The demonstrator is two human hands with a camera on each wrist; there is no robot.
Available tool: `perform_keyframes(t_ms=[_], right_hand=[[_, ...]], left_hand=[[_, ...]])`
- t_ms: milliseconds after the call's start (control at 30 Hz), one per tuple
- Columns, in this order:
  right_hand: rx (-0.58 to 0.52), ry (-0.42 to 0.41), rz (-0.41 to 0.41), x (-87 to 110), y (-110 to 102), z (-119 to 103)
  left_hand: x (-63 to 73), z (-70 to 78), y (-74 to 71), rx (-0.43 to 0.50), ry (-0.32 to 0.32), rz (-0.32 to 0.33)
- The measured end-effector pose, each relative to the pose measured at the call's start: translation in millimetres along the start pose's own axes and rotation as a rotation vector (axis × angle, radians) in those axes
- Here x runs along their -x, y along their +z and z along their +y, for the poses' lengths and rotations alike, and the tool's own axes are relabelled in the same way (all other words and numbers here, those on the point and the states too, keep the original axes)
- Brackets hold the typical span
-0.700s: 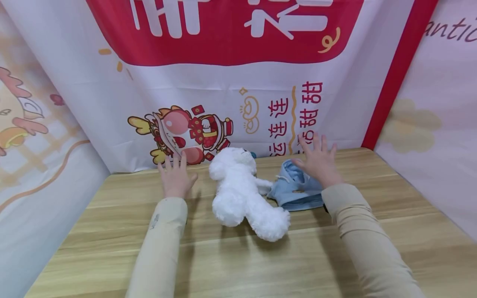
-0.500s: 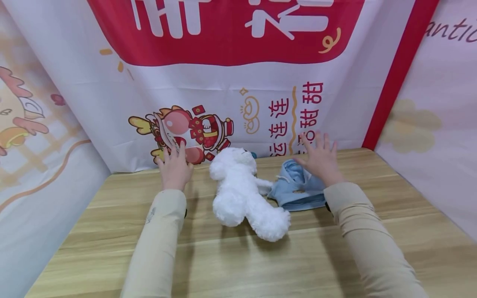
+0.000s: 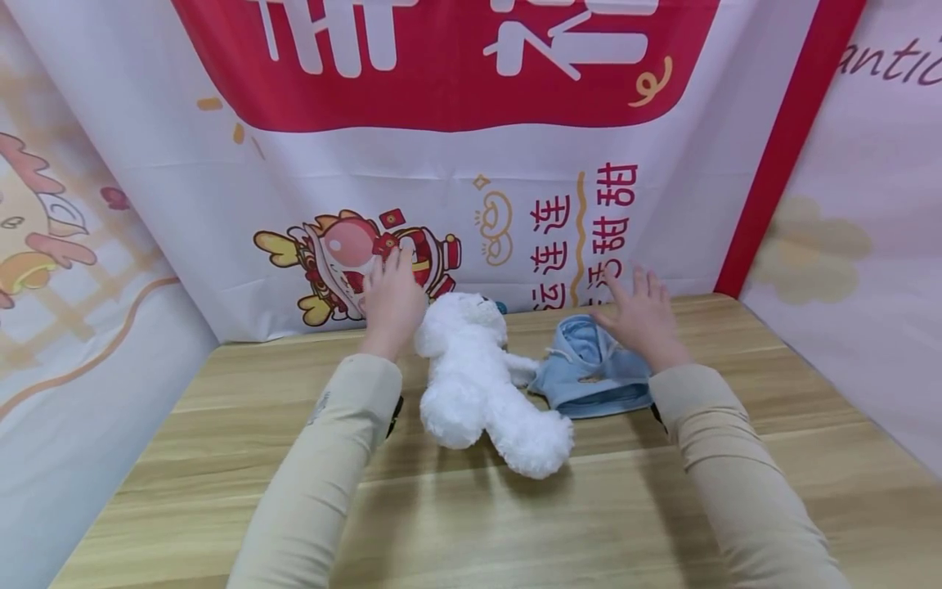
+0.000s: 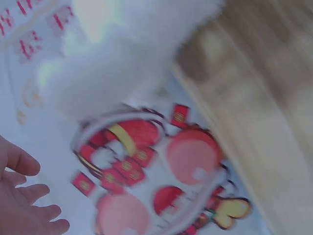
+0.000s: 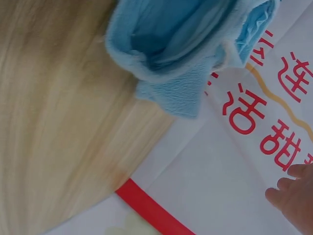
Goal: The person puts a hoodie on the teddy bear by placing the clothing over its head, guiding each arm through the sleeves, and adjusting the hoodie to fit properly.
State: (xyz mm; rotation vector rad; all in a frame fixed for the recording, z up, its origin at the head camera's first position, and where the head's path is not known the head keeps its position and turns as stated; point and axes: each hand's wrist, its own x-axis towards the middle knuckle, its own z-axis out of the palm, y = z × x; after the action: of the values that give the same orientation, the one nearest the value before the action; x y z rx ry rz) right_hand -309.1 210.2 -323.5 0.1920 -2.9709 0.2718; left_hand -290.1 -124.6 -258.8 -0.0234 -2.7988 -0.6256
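Observation:
A white plush toy [image 3: 471,384] lies on the wooden table in the head view, its head toward the back and its legs toward the front. Just to its right is a small light-blue doll hoodie [image 3: 592,376] with a white drawstring; the right wrist view looks into the hoodie's opening [image 5: 181,34]. My left hand [image 3: 393,298] is raised beside the toy's head, fingers extended and holding nothing. Over the hoodie's right side hovers my right hand [image 3: 648,319], fingers spread and likewise bare. In the left wrist view the toy's fur [image 4: 107,63] is blurred.
A white cloth banner [image 3: 677,204] with red characters and a cartoon dragon [image 3: 346,254] hangs right behind the table [image 3: 471,532]. More printed cloth hangs at the left side [image 3: 81,270] and the right side [image 3: 846,311].
My left hand has moved right and slightly up, from left of the toy to beside its head. The right hand has shifted slightly right. Toy and hoodie stay put.

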Motion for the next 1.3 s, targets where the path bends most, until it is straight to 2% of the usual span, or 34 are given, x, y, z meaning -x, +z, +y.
perform_keyframes(t_ms=[167, 267, 500, 733, 933, 1067, 1300], right_hand=[[0.004, -0.005, -0.015, 2.7, 6, 10], [-0.002, -0.002, -0.039, 4.7, 10, 16], [-0.034, -0.004, -0.046, 10.5, 26, 30], [-0.002, -0.018, -0.063, 22.9, 39, 35], [-0.022, -0.057, -0.008, 29.0, 46, 38], [-0.037, -0.076, 0.007, 31.5, 49, 39], [-0.024, -0.078, -0.015, 35.1, 51, 38]], left_hand=[[4.5, 35.7, 1.6, 0.002, 0.091, -0.006], [7.6, 53.6, 6.8, -0.031, 0.143, -0.030], [16.6, 78.4, 28.8, -0.117, 0.250, -0.077], [24.0, 81.2, 62.5, -0.160, 0.429, -0.244], [32.6, 77.7, 91.1, -0.150, 0.560, -0.319], [37.8, 78.6, 102.5, -0.123, 0.575, -0.382], [42.5, 80.0, 117.3, -0.157, 0.529, -0.441]])
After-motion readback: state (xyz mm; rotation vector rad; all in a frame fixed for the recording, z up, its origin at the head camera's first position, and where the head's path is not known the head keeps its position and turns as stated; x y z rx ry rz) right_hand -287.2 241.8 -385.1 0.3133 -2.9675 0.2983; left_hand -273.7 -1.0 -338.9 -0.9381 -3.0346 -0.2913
